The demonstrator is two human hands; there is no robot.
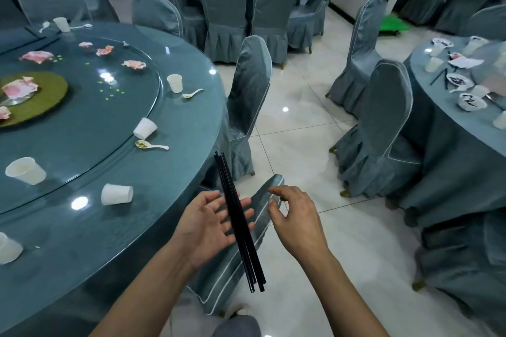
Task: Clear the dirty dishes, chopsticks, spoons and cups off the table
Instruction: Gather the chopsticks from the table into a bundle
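Observation:
A bundle of several black chopsticks lies across the spread fingers of my left hand, just off the edge of the round blue table. My right hand hovers beside the bundle with fingers loosely curled and holds nothing. White cups remain on the table: one on its side, another tipped cup, an upright one and one at the left. Two white spoons lie near the cups.
A covered chair is right below my hands and another chair stands at the table's edge. The glass turntable carries pink crumpled napkins. A second table with dirty dishes is at the right, across a tiled aisle.

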